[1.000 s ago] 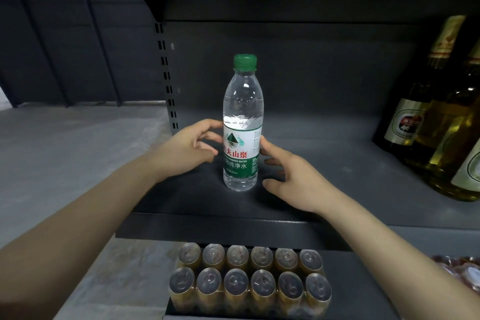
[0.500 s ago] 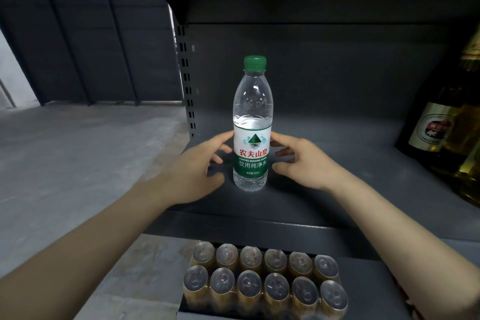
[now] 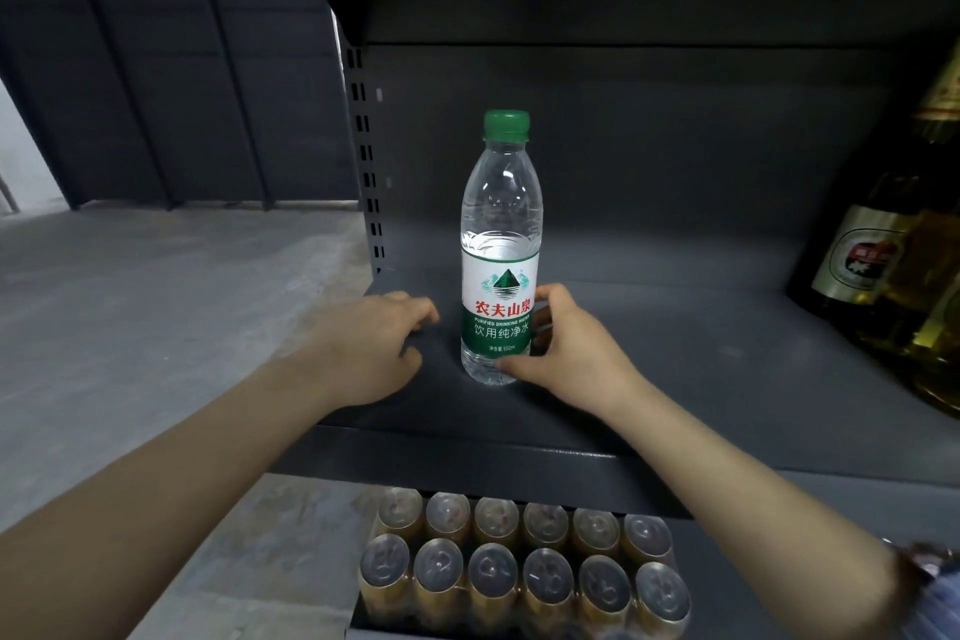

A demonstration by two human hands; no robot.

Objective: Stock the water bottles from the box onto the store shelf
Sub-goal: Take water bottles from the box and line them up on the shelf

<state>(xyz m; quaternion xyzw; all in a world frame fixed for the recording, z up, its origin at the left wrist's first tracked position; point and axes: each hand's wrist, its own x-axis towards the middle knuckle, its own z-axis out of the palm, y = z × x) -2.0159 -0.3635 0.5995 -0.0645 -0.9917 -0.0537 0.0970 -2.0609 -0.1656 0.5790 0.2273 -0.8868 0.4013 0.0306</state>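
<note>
A clear water bottle [image 3: 501, 244] with a green cap and a green-and-white label stands upright on the dark grey shelf [image 3: 685, 359], near its left end. My right hand [image 3: 569, 346] grips the bottle's lower part: the thumb lies across the front of the base and the fingers curl round its right side. My left hand [image 3: 371, 348] rests on the shelf just left of the bottle with its fingers loosely curled. It holds nothing, and a small gap separates it from the bottle. The box is not in view.
Glass beer bottles [image 3: 862, 255] stand at the shelf's right end. A shrink-wrapped pack of gold cans [image 3: 519, 577] sits on the shelf below. A slotted upright post [image 3: 363, 146] marks the shelf's left edge, with grey floor [image 3: 156, 327] beyond. Another shelf board hangs overhead.
My left hand has come off the bottle and drawn a little to the left. My right hand has closed round the bottle's base.
</note>
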